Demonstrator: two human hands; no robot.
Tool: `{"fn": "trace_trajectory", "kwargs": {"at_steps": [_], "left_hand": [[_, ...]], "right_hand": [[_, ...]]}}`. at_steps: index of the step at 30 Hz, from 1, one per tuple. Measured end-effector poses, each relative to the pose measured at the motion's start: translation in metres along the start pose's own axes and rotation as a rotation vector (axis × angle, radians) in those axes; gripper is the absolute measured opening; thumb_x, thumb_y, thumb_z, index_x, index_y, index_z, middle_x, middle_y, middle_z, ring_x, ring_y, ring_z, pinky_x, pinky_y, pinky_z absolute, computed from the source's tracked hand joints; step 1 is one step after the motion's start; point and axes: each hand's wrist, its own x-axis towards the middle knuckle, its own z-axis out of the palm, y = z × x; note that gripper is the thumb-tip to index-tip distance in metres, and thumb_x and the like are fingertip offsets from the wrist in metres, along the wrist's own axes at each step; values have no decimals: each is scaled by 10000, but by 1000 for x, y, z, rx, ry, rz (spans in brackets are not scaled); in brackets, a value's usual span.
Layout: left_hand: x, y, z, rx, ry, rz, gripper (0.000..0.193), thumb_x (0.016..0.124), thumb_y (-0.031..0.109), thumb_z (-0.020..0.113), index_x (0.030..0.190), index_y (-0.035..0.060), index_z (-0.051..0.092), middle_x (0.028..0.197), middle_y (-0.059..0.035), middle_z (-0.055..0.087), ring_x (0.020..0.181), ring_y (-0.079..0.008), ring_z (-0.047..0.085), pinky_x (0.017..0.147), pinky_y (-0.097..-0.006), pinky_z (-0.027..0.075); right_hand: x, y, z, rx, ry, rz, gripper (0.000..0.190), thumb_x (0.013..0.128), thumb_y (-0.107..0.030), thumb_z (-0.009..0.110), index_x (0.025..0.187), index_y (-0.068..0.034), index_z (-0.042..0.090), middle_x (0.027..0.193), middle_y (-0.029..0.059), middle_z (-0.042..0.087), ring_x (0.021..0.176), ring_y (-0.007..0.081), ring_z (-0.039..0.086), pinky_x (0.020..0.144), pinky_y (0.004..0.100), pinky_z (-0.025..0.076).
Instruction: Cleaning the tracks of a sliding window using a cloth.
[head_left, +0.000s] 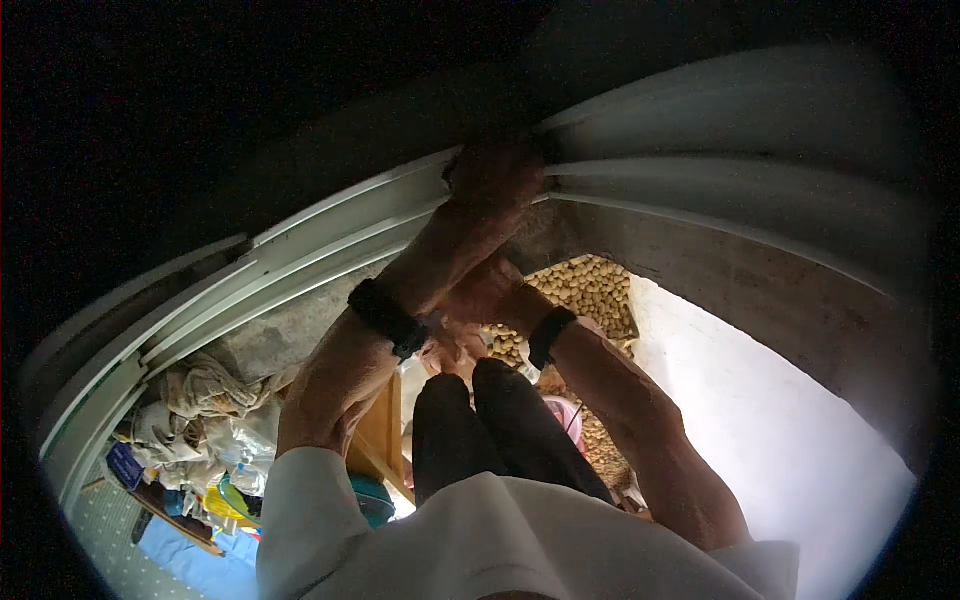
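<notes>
My left hand (499, 169) reaches up to a pale window-type frame with sliding tracks (345, 225), where it lies in deep shadow. Its fingers cannot be made out, nor whether they grip the frame. Lower down, my right hand (484, 289) is partly covered by my left forearm, so its fingers and anything in them are hidden. Each arm wears a black band near the wrist. Below the hands are my dark-trousered legs (442, 427), with what look like bare feet (454, 349) beyond the knees.
Tan, nut-like pieces (585, 292) lie heaped beyond my right wrist. A pink basin (566, 416) shows beside my legs. To the left are a wooden panel (388, 427), a teal tub (373, 501) and piled cloth and plastic bags (202, 420). A white wall (720, 405) stands right.
</notes>
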Motion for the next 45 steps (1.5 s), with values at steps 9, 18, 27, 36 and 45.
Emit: {"fn": "trace_trajectory", "kwargs": {"at_steps": [9,18,27,36,45], "left_hand": [[-62,-50,-49,-352,-41,-328,210,887,180,454,1022,88,586,933,-123,557,913,-303,524,832,-385,408],[2,1,1,-18,-80,11,218,674,49,611,890,19,606,875,-163,573,804,-308,572,631,-411,493],[-122,-87,-97,40,225,-73,140,744,48,587,882,32,605,852,-127,565,787,-319,559,680,-409,481],[-136,-67,-97,474,258,-157,179,647,-23,569,819,25,582,876,-154,562,833,-319,553,715,-406,472],[-105,-48,-64,255,259,-245,176,738,16,508,902,33,570,900,-174,557,847,-294,546,701,-421,455]], "right_hand": [[-7,-3,-29,-66,-38,65,220,727,-159,609,924,-75,563,864,96,570,810,260,563,707,389,479],[-2,-4,-2,91,5,80,258,829,-273,502,913,-39,571,888,184,601,814,339,582,765,439,464],[1,2,-20,-36,-5,5,222,713,-139,552,911,-42,580,761,156,564,746,347,555,681,461,459],[2,-4,-15,-154,45,-43,243,670,-88,585,906,-41,555,725,118,559,709,312,567,615,426,480],[4,-4,-18,-174,117,-100,271,636,-65,586,905,-48,551,756,128,572,686,310,564,616,427,475]]}}
